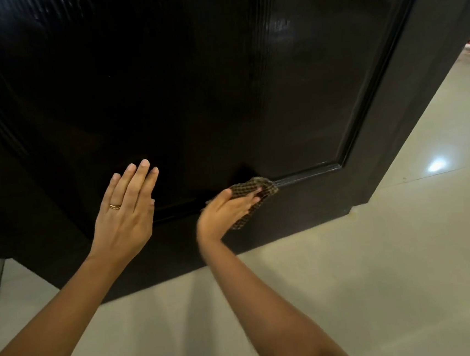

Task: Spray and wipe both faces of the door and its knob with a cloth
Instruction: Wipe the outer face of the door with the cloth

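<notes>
Cloth (257,184) is lying under our right hand (225,210); we are pressing it with nearly straight fingers on the lower moulding of the door (218,79), close above the floor (378,250). We are resting our left hand (125,214) flat on the panel, fingers straight, holding nothing.

Door (218,79): glossy, near-black, with a recessed panel framed by raised moulding. It fills the upper and centre frame and reflects soft highlights at upper right. Cloth (260,185): brown checked, bunched, lying against the panel's lower moulding at centre frame, one end hanging below.
</notes>
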